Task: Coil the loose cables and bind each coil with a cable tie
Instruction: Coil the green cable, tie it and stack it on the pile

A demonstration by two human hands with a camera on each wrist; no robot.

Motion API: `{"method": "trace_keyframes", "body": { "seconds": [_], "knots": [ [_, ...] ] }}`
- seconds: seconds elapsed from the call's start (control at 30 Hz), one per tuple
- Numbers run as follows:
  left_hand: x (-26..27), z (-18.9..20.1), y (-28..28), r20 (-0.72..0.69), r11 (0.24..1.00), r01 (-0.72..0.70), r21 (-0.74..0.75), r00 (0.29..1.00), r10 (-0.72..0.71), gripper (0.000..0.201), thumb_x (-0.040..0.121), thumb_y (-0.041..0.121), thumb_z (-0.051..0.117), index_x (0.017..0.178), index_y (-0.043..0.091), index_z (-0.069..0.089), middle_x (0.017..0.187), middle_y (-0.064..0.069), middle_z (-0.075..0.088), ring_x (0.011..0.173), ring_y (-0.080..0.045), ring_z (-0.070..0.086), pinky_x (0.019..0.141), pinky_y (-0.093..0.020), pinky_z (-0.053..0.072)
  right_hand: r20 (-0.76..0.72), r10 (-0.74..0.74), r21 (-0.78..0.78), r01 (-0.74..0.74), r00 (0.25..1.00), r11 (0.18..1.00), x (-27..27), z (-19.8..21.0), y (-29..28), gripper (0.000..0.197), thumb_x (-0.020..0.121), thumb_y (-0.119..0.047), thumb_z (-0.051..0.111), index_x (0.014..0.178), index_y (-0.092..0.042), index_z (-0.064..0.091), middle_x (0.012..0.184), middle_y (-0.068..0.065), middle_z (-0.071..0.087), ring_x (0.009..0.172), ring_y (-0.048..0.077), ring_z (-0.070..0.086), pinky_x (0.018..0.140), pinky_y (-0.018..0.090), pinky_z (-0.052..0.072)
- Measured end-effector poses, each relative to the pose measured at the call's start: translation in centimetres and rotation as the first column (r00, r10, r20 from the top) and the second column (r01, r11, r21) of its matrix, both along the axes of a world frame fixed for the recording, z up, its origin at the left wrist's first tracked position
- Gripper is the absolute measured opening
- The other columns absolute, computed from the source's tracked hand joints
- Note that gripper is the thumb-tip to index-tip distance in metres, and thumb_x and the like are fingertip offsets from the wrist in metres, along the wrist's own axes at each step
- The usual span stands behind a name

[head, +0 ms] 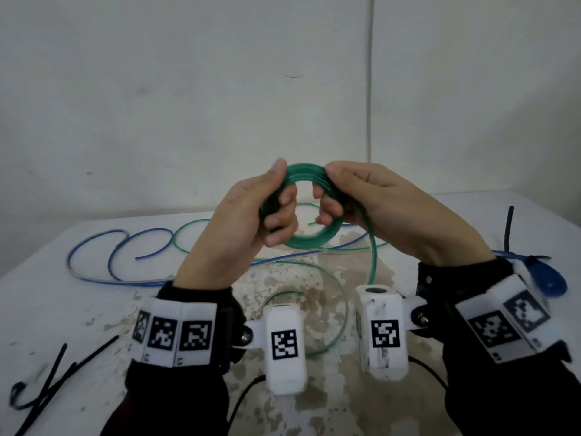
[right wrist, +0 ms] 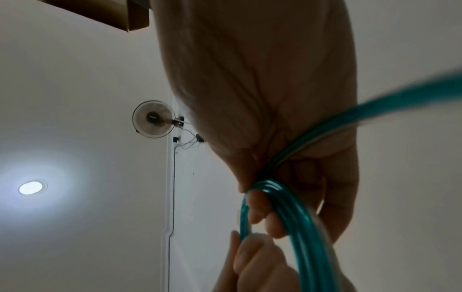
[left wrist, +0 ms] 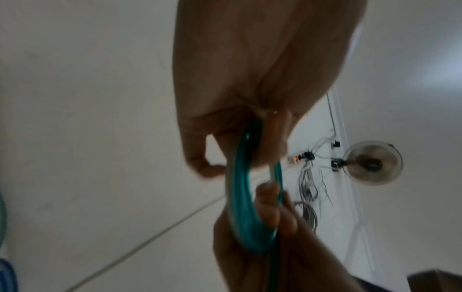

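**Two hands winding a green cable coil**

Table (head: 78,294): stained white top bearing the loose blue cable (head: 94,247) and black cable ties (head: 47,385). Green coil (head: 306,209): held upright above it, tail trailing down. Left hand (head: 239,221) and right hand (head: 377,209): fingers curled round opposite sides, thumbs pinching the turns. Each new loop is best laid flush and kept clamped.

Two hands, left (head: 248,215) and right (head: 386,209). Two cables: one green (head: 306,212), partly wound into one coil, and one blue (head: 94,262) loose on the counter (head: 47,309). Black cable ties: at least three at the near left (head: 53,385) and one at the far right (head: 507,228). One blue spoon-like thing (head: 553,284)
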State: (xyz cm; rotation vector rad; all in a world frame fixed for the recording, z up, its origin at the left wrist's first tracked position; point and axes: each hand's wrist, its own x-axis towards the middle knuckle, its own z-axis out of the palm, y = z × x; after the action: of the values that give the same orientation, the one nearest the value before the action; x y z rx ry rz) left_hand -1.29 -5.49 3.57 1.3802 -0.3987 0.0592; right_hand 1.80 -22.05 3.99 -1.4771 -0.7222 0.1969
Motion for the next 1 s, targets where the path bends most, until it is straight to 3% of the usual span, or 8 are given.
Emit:
{"method": "trace_keyframes", "body": {
  "seconds": [0.1, 0.17, 0.3, 0.37, 0.5, 0.67, 0.9, 1.0],
  "knots": [
    [-0.2, 0.1, -0.8, 0.116, 0.987, -0.103, -0.124, 0.986, 0.117, 0.04, 0.097, 0.037, 0.033, 0.064, 0.015, 0.034, 0.048, 0.009, 0.023, 0.039, -0.005, 0.018, 0.049, -0.025, 0.013, -0.018, 0.002, 0.064, -0.001, 1.0, 0.998, -0.3, 0.3, 0.7, 0.039, 0.103, -0.026, 0.029, 0.087, -0.007, 0.059, 0.062, 0.005, 0.054, 0.066, 0.017, 0.058, 0.074, 0.026, 0.049],
    [-0.1, 0.2, -0.8, 0.072, 0.989, -0.072, -0.133, 0.994, 0.082, 0.041, 0.097, 0.039, 0.033, 0.063, 0.015, 0.034, 0.046, 0.007, 0.023, 0.036, -0.006, 0.021, 0.045, -0.021, 0.02, -0.021, 0.03, 0.065, -0.028, 0.999, 0.998, -0.4, 0.5, 0.6, 0.038, 0.103, -0.027, 0.028, 0.086, -0.007, 0.056, 0.058, 0.003, 0.048, 0.063, 0.017, 0.056, 0.071, 0.024, 0.048],
    [-0.2, 0.1, 0.3, 0.067, 0.994, 0.038, 0.107, 0.997, -0.046, 0.036, 0.092, 0.036, 0.038, 0.066, 0.013, 0.035, 0.046, 0.004, 0.03, 0.042, -0.017, 0.047, 0.066, -0.028, 0.047, 0.008, -0.012, -0.004, 0.012, 1.0, 1.0, -0.4, 0.3, 0.2, 0.036, 0.103, -0.028, 0.031, 0.08, -0.009, 0.052, 0.056, -0.002, 0.032, 0.054, 0.014, 0.042, 0.067, 0.021, 0.046],
    [-0.3, 0.1, -0.3, 0.114, 0.999, -0.02, 0.027, 0.993, 0.017, 0.033, 0.097, 0.029, 0.037, 0.068, 0.013, 0.036, 0.048, 0.005, 0.029, 0.042, -0.015, 0.044, 0.065, -0.027, 0.046, -0.01, -0.04, 0.016, 0.04, 0.999, 0.999, -0.4, 0.4, 0.6, 0.038, 0.103, -0.028, 0.03, 0.083, -0.008, 0.055, 0.055, 0.0, 0.04, 0.054, 0.014, 0.048, 0.062, 0.02, 0.046],
    [0.0, 0.0, -0.9, 0.102, 0.985, -0.077, -0.152, 0.99, 0.093, 0.036, 0.1, 0.028, 0.033, 0.068, 0.013, 0.035, 0.05, 0.006, 0.026, 0.039, -0.01, 0.033, 0.059, -0.02, 0.044, -0.071, -0.032, 0.072, 0.037, 0.997, 0.997, -0.1, 0.6, 0.4, 0.038, 0.104, -0.021, 0.028, 0.087, -0.006, 0.059, 0.061, 0.004, 0.056, 0.064, 0.016, 0.06, 0.067, 0.025, 0.052],
    [-0.3, 0.0, 0.4, 0.032, 0.995, 0.096, 0.042, 0.995, -0.097, 0.025, 0.09, 0.026, 0.042, 0.071, 0.009, 0.044, 0.048, -0.002, 0.042, 0.062, -0.025, 0.066, 0.072, -0.027, 0.052, 0.033, -0.046, -0.039, 0.047, 0.998, 0.998, 0.1, 0.3, -0.8, 0.035, 0.103, -0.024, 0.031, 0.085, -0.01, 0.058, 0.059, -0.002, 0.041, 0.062, 0.015, 0.051, 0.067, 0.024, 0.044],
    [-0.5, -0.2, 2.2, -0.045, 0.963, 0.196, 0.183, 0.981, -0.191, 0.027, 0.094, 0.023, 0.043, 0.081, 0.006, 0.059, 0.051, -0.002, 0.048, 0.06, -0.024, 0.065, 0.079, -0.033, 0.051, 0.146, -0.04, -0.193, 0.069, 0.988, 0.979, -0.4, 0.2, 0.2, 0.036, 0.102, -0.024, 0.034, 0.079, -0.01, 0.058, 0.056, -0.008, 0.032, 0.053, 0.011, 0.034, 0.054, 0.013, 0.035],
    [-0.4, -0.1, 2.0, -0.073, 0.955, 0.193, 0.226, 0.981, -0.18, 0.025, 0.095, 0.022, 0.044, 0.081, 0.005, 0.055, 0.049, 0.001, 0.045, 0.053, -0.019, 0.058, 0.073, -0.031, 0.048, 0.143, -0.04, -0.231, 0.073, 0.989, 0.97, -0.5, 0.1, 0.5, 0.037, 0.103, -0.024, 0.033, 0.079, -0.009, 0.056, 0.056, -0.005, 0.032, 0.053, 0.012, 0.034, 0.054, 0.014, 0.036]
  ]
}}
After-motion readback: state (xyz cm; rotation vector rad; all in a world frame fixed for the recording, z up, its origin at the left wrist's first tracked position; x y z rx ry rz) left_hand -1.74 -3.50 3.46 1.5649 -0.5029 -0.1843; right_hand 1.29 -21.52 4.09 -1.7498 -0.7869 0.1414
